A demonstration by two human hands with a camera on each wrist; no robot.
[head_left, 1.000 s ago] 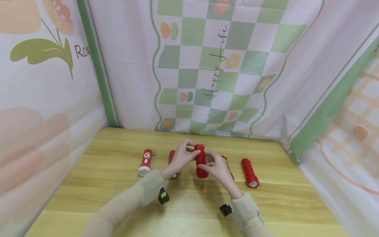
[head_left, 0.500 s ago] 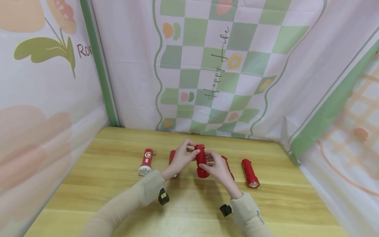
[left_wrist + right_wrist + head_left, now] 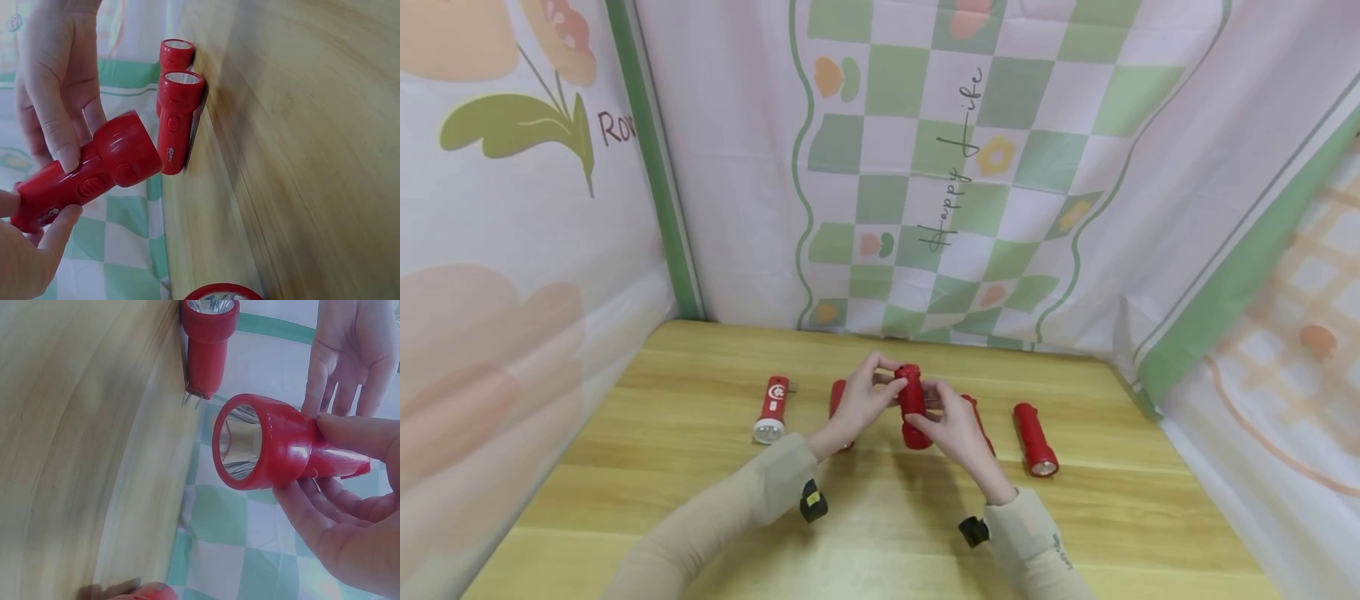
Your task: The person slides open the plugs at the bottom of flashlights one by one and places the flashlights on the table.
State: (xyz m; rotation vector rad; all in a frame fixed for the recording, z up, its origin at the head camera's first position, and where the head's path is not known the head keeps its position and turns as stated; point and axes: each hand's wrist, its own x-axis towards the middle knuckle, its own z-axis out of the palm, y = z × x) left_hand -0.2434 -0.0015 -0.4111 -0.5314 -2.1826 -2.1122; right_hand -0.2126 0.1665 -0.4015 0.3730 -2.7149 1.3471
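Note:
Both hands hold one red flashlight [image 3: 912, 400] above the table, its lens end pointing down and toward the person. My left hand [image 3: 863, 402] pinches the tail end between thumb and fingers. Farther along, my right hand [image 3: 953, 423] grips the body close behind the wide head, thumb on the near side. A sliding switch shows on the barrel of the held flashlight [image 3: 94, 178] in the left wrist view. The clear lens and silver reflector of this flashlight [image 3: 244, 444] face the right wrist camera.
On the wooden table [image 3: 880, 533], a red-and-white flashlight [image 3: 771, 410] with a side plug lies far left. Another red flashlight [image 3: 837, 396] is partly behind the left hand; one more [image 3: 979, 425] is partly behind the right. A red flashlight [image 3: 1035, 440] lies farthest right. Printed curtains [image 3: 737, 208] surround the table.
The head view has shifted very slightly. Both hands keep their hold on the flashlight in nearly the same place.

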